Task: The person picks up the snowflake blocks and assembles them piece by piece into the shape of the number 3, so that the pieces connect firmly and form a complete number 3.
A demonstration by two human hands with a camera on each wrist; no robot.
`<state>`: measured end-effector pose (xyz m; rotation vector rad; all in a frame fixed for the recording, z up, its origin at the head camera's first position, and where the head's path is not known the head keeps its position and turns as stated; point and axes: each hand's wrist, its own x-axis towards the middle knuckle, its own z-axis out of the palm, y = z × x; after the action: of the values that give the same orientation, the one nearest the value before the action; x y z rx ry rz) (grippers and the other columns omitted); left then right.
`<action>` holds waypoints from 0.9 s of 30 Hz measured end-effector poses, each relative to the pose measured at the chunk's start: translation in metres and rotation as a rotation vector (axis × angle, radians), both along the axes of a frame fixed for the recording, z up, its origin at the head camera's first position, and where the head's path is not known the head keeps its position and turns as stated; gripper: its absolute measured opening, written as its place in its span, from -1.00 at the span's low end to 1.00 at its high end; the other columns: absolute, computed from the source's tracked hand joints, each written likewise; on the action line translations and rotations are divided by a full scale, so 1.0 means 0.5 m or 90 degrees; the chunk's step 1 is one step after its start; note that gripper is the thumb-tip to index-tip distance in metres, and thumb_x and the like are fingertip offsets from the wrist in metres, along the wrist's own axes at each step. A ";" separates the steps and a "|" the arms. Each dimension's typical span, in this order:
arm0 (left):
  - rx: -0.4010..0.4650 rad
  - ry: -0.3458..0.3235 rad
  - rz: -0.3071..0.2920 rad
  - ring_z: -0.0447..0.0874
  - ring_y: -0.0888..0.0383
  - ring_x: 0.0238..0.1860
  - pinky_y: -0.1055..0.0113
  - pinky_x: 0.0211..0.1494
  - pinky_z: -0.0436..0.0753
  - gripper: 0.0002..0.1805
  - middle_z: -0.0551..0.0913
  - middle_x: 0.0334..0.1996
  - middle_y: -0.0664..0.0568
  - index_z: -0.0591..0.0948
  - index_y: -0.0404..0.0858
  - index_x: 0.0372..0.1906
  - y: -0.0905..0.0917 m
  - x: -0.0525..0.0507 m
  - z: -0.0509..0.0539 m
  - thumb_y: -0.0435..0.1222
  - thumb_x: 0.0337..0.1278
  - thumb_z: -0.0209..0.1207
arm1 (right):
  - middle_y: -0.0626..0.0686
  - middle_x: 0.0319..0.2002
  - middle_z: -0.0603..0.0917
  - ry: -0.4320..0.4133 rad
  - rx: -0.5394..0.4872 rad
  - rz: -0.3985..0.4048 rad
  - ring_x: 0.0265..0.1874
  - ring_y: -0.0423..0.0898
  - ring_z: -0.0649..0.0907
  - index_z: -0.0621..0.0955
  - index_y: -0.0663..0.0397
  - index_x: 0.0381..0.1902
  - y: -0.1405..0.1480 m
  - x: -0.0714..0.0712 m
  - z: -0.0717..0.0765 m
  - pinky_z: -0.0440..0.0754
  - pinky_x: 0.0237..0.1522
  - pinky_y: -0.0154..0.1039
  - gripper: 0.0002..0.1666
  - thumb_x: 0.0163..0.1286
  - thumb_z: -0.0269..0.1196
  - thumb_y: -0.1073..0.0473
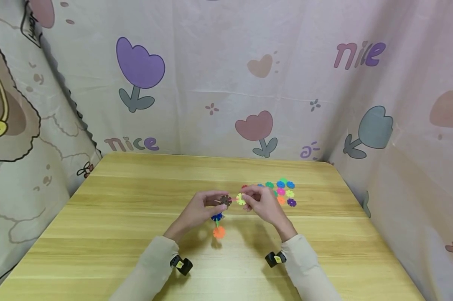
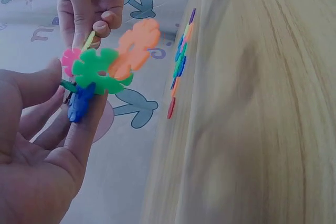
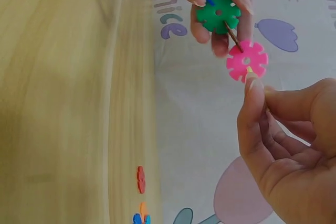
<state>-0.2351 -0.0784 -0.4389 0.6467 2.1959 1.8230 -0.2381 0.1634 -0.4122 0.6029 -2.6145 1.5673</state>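
Note:
Above the table, my left hand grips a chain of interlocked plastic snowflake discs near its brown disc. A blue disc, a green disc and an orange disc hang below the fingers. Another green disc lies against the left fingers in the right wrist view. Between finger and thumb, my right hand pinches a yellow disc. The yellow disc's edge meets a pink disc, which joins the brown one; how deep it sits in the slot is hard to tell.
Loose snowflake discs in several colours lie flat on the wooden table, behind and right of my right hand. That hand partly covers the group. A patterned curtain hangs behind the table and at both sides.

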 end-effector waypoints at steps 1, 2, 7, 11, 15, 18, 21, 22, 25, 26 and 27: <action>-0.004 -0.002 0.001 0.76 -0.13 0.08 0.26 -0.04 0.80 -0.55 0.74 0.15 -0.15 0.61 -0.16 0.31 -0.001 -0.001 0.001 -0.29 0.36 0.31 | 0.36 -0.36 0.74 -0.001 0.000 0.003 -0.56 -0.03 0.73 0.72 0.34 -0.03 0.001 -0.001 0.001 0.74 -0.48 -0.29 -0.80 0.48 0.26 0.36; -0.008 0.001 -0.001 0.77 -0.12 0.08 0.24 -0.02 0.80 -0.55 0.73 0.15 -0.15 0.61 -0.16 0.31 -0.001 -0.001 0.002 -0.28 0.36 0.31 | 0.36 -0.35 0.74 -0.002 0.000 0.005 -0.56 -0.04 0.73 0.72 0.34 -0.02 0.002 -0.002 0.001 0.72 -0.48 -0.34 -0.80 0.48 0.26 0.36; -0.023 -0.001 -0.006 0.77 -0.07 0.10 0.17 0.10 0.77 -0.49 0.72 0.17 -0.12 0.56 -0.08 0.36 -0.002 -0.007 0.007 -0.19 0.35 0.34 | 0.30 -0.35 0.76 0.000 0.002 0.006 -0.56 -0.08 0.71 0.72 0.34 -0.03 -0.003 -0.007 0.005 0.74 -0.48 -0.28 -0.80 0.47 0.27 0.36; 0.001 -0.007 -0.025 0.76 -0.25 0.10 0.09 0.11 0.77 -0.47 0.66 0.21 -0.28 0.50 -0.17 0.40 -0.001 -0.014 0.008 -0.18 0.41 0.28 | 0.26 -0.38 0.76 0.005 -0.003 0.014 -0.56 -0.07 0.71 0.73 0.32 -0.04 -0.014 -0.008 0.007 0.77 -0.45 -0.15 -0.81 0.47 0.28 0.35; 0.028 0.000 -0.044 0.73 -0.43 0.00 0.00 -0.02 0.81 -0.57 0.63 0.15 -0.47 0.56 -0.32 0.30 0.006 -0.016 0.000 -0.23 0.46 0.23 | 0.31 -0.37 0.76 0.007 -0.006 0.029 -0.57 -0.09 0.70 0.73 0.32 -0.05 -0.023 -0.006 0.003 0.78 -0.43 -0.04 -0.82 0.47 0.28 0.35; 0.026 0.007 -0.035 0.75 -0.41 -0.05 -0.06 -0.10 0.81 -0.62 0.64 0.11 -0.48 0.60 -0.34 0.24 0.012 -0.014 -0.004 -0.23 0.48 0.21 | 0.32 -0.38 0.76 0.009 -0.006 0.035 -0.57 -0.11 0.70 0.73 0.33 -0.05 -0.028 -0.006 0.000 0.78 -0.42 0.01 -0.82 0.47 0.28 0.35; 0.015 0.000 -0.016 0.78 -0.33 -0.07 0.01 -0.11 0.82 -0.62 0.67 0.12 -0.39 0.61 -0.31 0.23 0.013 -0.014 -0.005 -0.20 0.48 0.21 | 0.33 -0.38 0.76 0.013 -0.002 0.036 -0.58 -0.12 0.70 0.73 0.33 -0.04 -0.032 -0.009 -0.002 0.78 -0.44 -0.08 -0.81 0.47 0.28 0.35; 0.011 0.000 -0.012 0.78 -0.32 -0.07 0.04 -0.10 0.82 -0.62 0.68 0.13 -0.38 0.61 -0.30 0.24 0.013 -0.015 -0.005 -0.19 0.49 0.20 | 0.31 -0.40 0.76 0.016 0.000 0.036 -0.58 -0.11 0.70 0.73 0.32 -0.04 -0.033 -0.011 -0.001 0.77 -0.46 -0.14 -0.81 0.47 0.28 0.34; 0.008 -0.001 -0.005 0.80 -0.26 -0.10 0.11 -0.10 0.83 -0.63 0.69 0.13 -0.34 0.62 -0.24 0.25 0.011 -0.018 -0.004 -0.17 0.48 0.20 | 0.30 -0.42 0.75 0.018 0.007 0.041 -0.57 -0.04 0.71 0.73 0.30 -0.02 -0.032 -0.016 0.003 0.73 -0.49 -0.27 -0.80 0.48 0.28 0.31; 0.009 0.001 -0.005 0.81 -0.25 -0.12 0.08 -0.09 0.82 -0.62 0.69 0.13 -0.36 0.61 -0.24 0.25 0.010 -0.020 -0.004 -0.18 0.48 0.20 | 0.30 -0.43 0.74 0.018 0.010 0.044 -0.55 0.02 0.72 0.73 0.29 -0.02 -0.031 -0.018 0.005 0.73 -0.49 -0.29 -0.79 0.49 0.27 0.30; 0.010 0.003 -0.008 0.81 -0.24 -0.13 0.04 -0.07 0.82 -0.62 0.68 0.12 -0.38 0.61 -0.24 0.26 0.009 -0.021 -0.003 -0.18 0.49 0.20 | 0.29 -0.42 0.74 0.019 0.013 0.045 -0.54 0.06 0.73 0.72 0.29 -0.01 -0.029 -0.021 0.006 0.73 -0.49 -0.29 -0.79 0.50 0.26 0.29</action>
<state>-0.2457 -0.0740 -0.4405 0.6675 2.1776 1.8372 -0.2485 0.1491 -0.4095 0.7221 -2.6171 1.5396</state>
